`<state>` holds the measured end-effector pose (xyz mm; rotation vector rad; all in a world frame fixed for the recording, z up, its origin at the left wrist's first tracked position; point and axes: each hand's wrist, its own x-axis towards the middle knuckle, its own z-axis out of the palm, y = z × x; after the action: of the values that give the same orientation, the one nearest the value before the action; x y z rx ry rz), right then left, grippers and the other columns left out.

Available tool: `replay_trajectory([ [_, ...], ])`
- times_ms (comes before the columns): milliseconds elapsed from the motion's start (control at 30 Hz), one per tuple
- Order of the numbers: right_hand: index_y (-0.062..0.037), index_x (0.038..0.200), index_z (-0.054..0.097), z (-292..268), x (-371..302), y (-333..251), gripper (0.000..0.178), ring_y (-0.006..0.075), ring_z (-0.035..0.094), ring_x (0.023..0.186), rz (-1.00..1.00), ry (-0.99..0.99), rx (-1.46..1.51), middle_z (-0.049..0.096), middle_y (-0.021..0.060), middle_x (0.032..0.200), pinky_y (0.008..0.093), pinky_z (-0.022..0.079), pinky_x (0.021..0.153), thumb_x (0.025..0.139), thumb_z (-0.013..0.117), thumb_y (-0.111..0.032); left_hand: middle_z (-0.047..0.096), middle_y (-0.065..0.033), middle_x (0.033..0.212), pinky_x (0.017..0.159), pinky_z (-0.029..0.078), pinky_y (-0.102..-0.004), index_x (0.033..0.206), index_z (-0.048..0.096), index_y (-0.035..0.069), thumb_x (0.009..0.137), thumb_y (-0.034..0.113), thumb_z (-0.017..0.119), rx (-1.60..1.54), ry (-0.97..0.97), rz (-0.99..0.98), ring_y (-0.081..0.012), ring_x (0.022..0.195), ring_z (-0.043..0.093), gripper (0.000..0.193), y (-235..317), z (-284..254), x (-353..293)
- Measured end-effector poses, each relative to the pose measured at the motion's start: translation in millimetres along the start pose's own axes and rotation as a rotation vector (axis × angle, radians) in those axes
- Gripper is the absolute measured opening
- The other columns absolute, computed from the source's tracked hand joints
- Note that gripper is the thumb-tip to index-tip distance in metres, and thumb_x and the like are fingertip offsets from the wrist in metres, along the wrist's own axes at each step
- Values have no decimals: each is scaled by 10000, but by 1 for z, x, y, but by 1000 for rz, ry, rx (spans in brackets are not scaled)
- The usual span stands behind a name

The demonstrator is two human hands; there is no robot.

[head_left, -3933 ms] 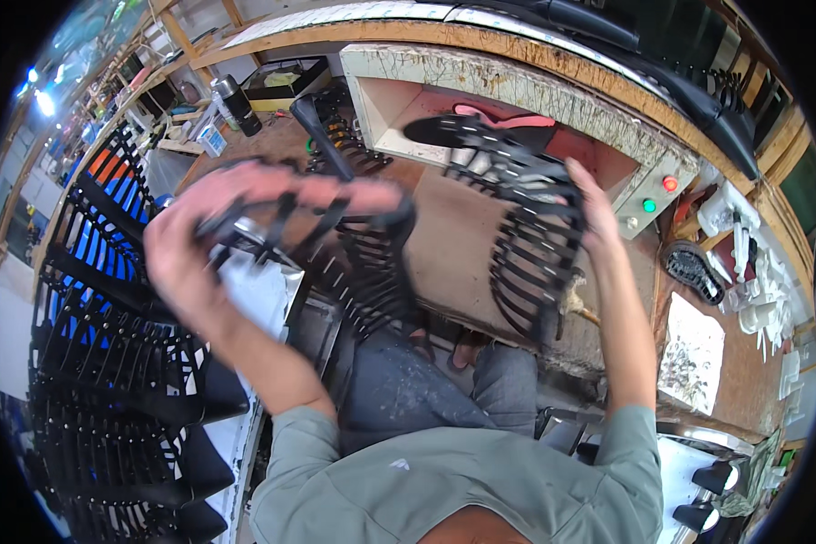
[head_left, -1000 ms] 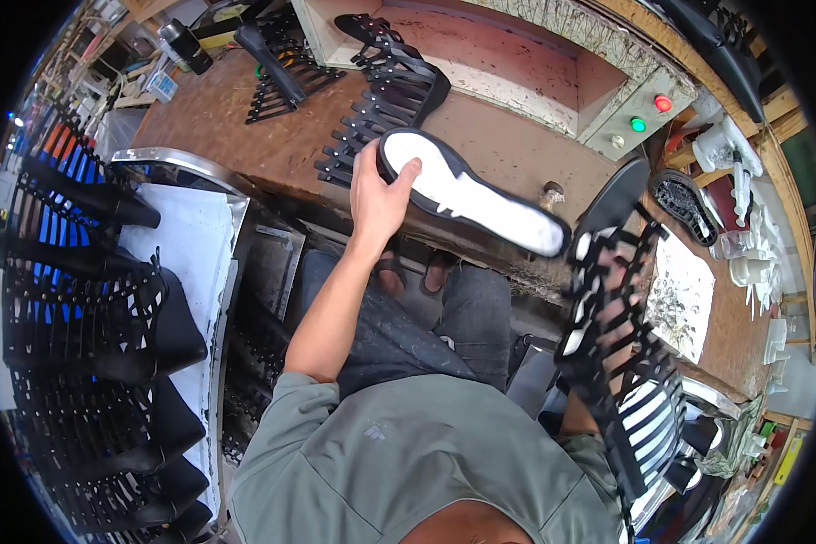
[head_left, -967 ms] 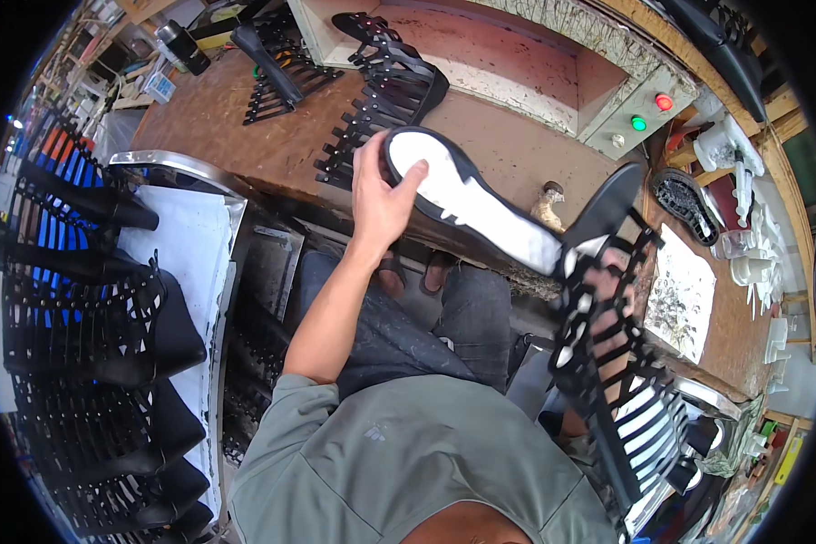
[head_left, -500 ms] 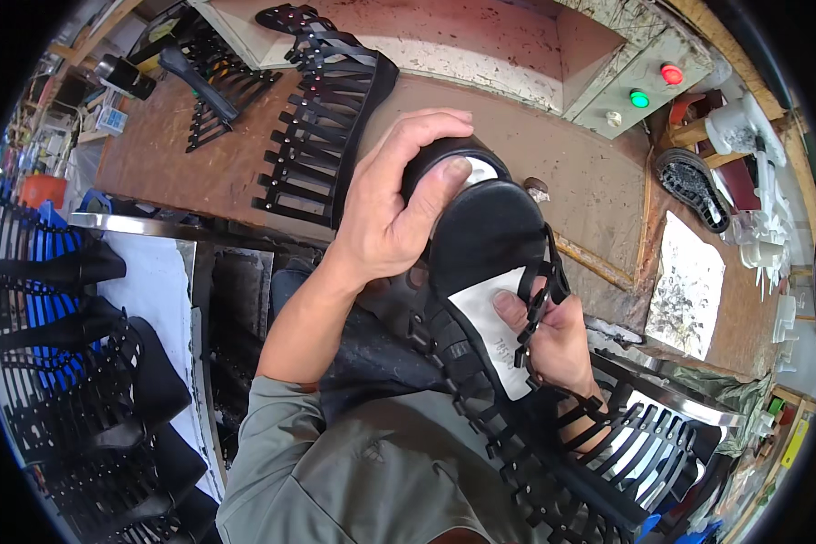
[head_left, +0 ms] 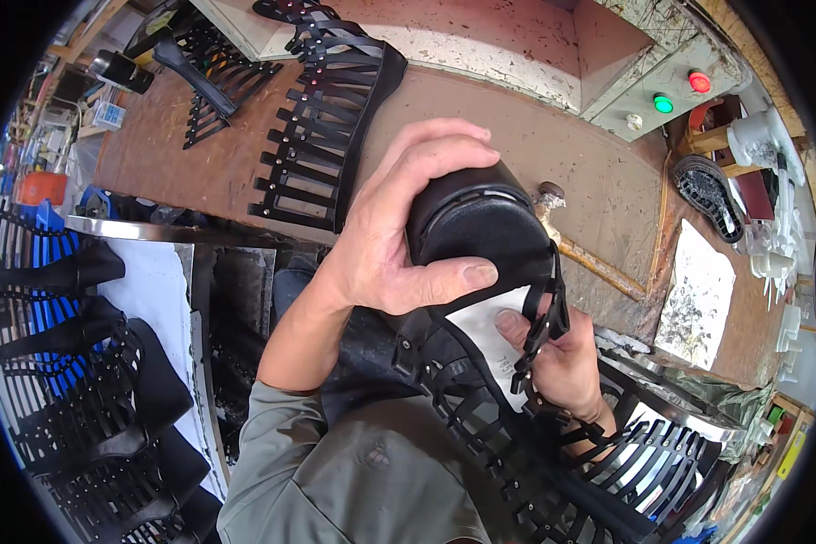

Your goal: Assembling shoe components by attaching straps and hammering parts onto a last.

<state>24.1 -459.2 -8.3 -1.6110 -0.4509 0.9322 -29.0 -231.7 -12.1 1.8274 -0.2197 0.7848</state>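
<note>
A tall black strappy sandal (head_left: 480, 238) with studded straps lies across my lap, its rounded end up toward the bench. My left hand (head_left: 390, 236) wraps that end, fingers over a thick rounded black piece (head_left: 473, 186) like a heel block, thumb across the insole. The block sits against the sandal's underside, with a narrow dark gap showing along part of the edge. My right hand (head_left: 562, 367) grips the middle of the sandal among its straps, thumb on the white insole patch (head_left: 490, 326). The right fingers are partly hidden by straps.
A hammer (head_left: 598, 263) lies on the bench (head_left: 480, 109) beyond the sandal. Another studded strap upper (head_left: 322, 118) rests at the left. Several black strappy uppers (head_left: 109, 390) hang at lower left. A black sole (head_left: 709, 195) and stained white paper (head_left: 694, 295) are at right.
My left hand has brought the rounded black piece down against the sandal's end; its white inner face is now hidden. The left thumb has moved onto the insole. The right hand keeps its grip.
</note>
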Motion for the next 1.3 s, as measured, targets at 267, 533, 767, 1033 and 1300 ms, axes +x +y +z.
replay_trajectory([
  [267, -18, 883, 621, 3, -1, -3, 96, 48, 546, 657, -71, 12, -59, 626, -4, 714, 241, 461, 586, 880, 676, -96, 451, -250, 1294, 991, 381, -382, 1255, 475, 12, 685, 355, 761, 72, -95, 5, -295, 1180, 457, 724, 2, -5, -2],
  [533, -13, 907, 626, 0, 1, -8, 123, 42, 531, 658, 0, -5, -64, 614, -9, 699, 239, 461, 588, 885, 680, -122, 469, -264, 1279, 988, 386, -389, 1240, 488, 7, 722, 307, 729, 72, -99, 5, -302, 1166, 470, 645, 7, -2, 0],
  [767, -4, 984, 636, -2, 1, -20, 152, 42, 539, 715, 36, -54, -160, 636, 7, 756, 244, 480, 641, 896, 665, -124, 506, -271, 1263, 998, 383, -400, 1227, 502, -21, 738, 281, 713, 68, -98, -13, -316, 1185, 484, 612, 14, -2, 0],
  [1033, -5, 1090, 618, -10, 3, -5, 260, 107, 632, 827, -42, -120, -140, 685, 99, 872, 275, 508, 745, 834, 583, 22, 586, -223, 1188, 926, 457, -356, 1205, 547, -47, 712, 130, 766, 2, 12, -127, -299, 1063, 597, 567, 23, 9, -1],
  [1300, 2, 933, 637, -5, 9, -9, 113, 43, 522, 708, -47, -54, 3, 609, -18, 766, 235, 441, 617, 899, 656, -104, 589, -243, 1191, 937, 448, -355, 1170, 567, -47, 697, 98, 759, 4, 31, -162, -296, 1085, 588, 531, 25, 12, 1],
])
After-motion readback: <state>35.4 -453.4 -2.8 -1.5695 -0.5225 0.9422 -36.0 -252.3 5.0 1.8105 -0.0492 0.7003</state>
